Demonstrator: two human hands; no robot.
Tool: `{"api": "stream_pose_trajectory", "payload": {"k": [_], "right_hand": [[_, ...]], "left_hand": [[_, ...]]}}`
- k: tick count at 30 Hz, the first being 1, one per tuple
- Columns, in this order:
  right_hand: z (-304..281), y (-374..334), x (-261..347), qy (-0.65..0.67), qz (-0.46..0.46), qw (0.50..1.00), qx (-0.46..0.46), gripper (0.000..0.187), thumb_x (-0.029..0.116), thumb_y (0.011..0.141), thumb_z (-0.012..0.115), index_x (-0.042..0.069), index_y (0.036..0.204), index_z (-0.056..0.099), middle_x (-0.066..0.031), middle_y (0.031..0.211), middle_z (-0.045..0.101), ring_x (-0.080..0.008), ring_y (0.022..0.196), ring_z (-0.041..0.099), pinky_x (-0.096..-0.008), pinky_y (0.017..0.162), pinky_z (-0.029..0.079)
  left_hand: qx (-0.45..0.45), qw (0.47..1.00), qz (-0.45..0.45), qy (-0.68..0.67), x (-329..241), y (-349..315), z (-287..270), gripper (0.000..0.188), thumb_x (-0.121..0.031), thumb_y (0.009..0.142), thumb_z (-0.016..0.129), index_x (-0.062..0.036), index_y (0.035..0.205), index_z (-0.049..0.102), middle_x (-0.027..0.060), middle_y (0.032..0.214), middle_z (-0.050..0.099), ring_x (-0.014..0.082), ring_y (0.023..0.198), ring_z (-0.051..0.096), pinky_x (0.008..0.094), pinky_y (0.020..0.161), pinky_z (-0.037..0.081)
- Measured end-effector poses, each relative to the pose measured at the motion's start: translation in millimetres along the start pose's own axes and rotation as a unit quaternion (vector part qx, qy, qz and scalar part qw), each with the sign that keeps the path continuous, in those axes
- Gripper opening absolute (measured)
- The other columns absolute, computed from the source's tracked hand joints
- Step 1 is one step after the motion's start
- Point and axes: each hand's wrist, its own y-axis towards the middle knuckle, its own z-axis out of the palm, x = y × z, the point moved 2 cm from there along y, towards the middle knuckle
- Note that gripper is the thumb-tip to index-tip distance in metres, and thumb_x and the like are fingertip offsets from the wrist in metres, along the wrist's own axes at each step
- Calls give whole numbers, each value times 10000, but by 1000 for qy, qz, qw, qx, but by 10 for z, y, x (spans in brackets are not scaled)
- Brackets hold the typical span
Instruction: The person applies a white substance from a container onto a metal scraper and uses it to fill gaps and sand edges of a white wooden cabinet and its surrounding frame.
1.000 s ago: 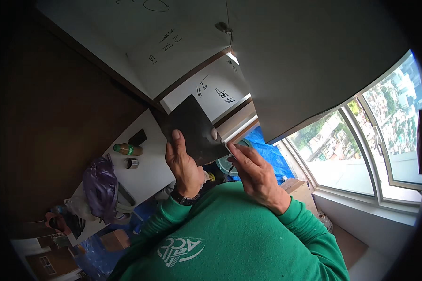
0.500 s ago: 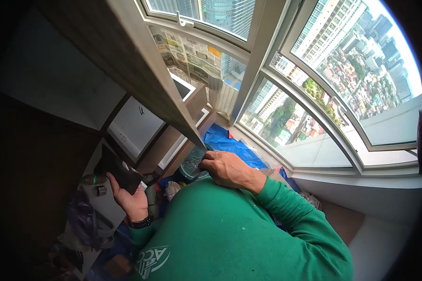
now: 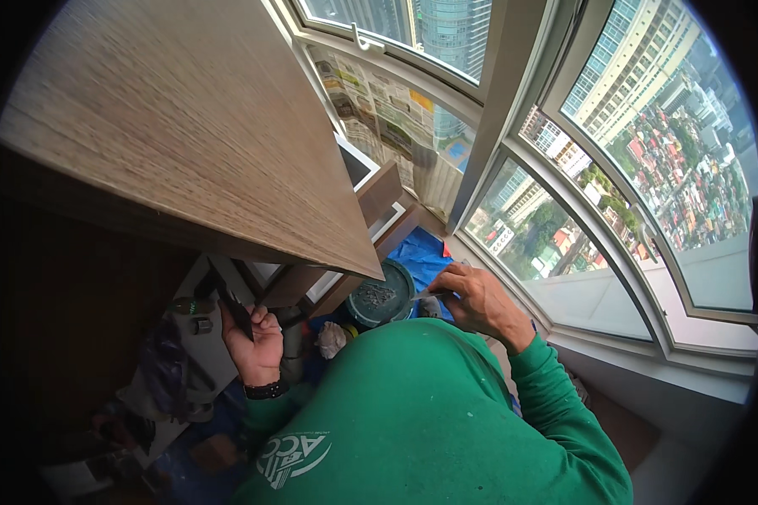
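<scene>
My left hand, palm turned up and fingers curled, grips a dark flat plate that now shows nearly edge-on. At the right, my right hand pinches a thin flat blade, like a putty knife; its handle is hidden by the fingers. Just left of the blade's tip stands a dark green bucket with greyish, crumbly-looking material inside. A pale crumpled cloth or bag lies beside the bucket, between my two hands.
A large wood-grain panel juts in at the upper left, above the open drawers. Blue sheeting covers floor by the windows. Newspaper covers a lower pane. Dim clutter, including a dark plastic bag, lies at the left.
My right hand has moved right, away from the panel's edge, showing the blade and more of the bucket. The plate in my left hand has turned edge-on. The view has shifted, exposing the panel's broad face.
</scene>
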Motion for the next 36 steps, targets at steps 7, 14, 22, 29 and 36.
{"api": "stream_pose_trajectory", "payload": {"k": [7,14,22,29,36], "right_hand": [[-126,147,10,194,69,978,42,192,-31,806,672,26,981,727,-114,916,710,-264,826,712,-367,746,565],[9,363,5,326,-22,940,101,176,9,800,694,38,970,731,-97,1061,706,-241,991,676,-363,869,537],[306,580,219,319,-95,921,203,155,35,799,737,23,953,727,-115,1093,687,-308,1055,662,-407,905,539],[463,677,405,268,-105,937,199,131,24,803,736,20,934,730,-136,1166,679,-326,1123,643,-431,927,537],[566,587,515,180,-61,974,123,145,25,798,753,26,938,713,-117,1181,673,-317,1125,645,-409,947,528]], "left_hand": [[36,999,1,-34,-30,-131,-58,380,-350,1047,517,-104,763,569,-23,702,518,166,717,514,314,628,437],[20,997,14,-80,-70,-319,-126,170,-208,880,525,-93,755,537,-23,705,507,163,731,516,321,661,434],[-16,993,49,-107,-57,-679,-305,262,-269,933,516,-102,734,541,-16,694,529,170,734,517,317,658,423],[-3,992,36,-125,-68,-776,-520,244,-224,914,508,-89,713,540,1,696,547,181,745,533,317,674,438],[72,989,2,-126,-396,-424,-657,284,-261,955,491,-100,723,517,-2,709,543,182,761,541,322,689,453]]}}
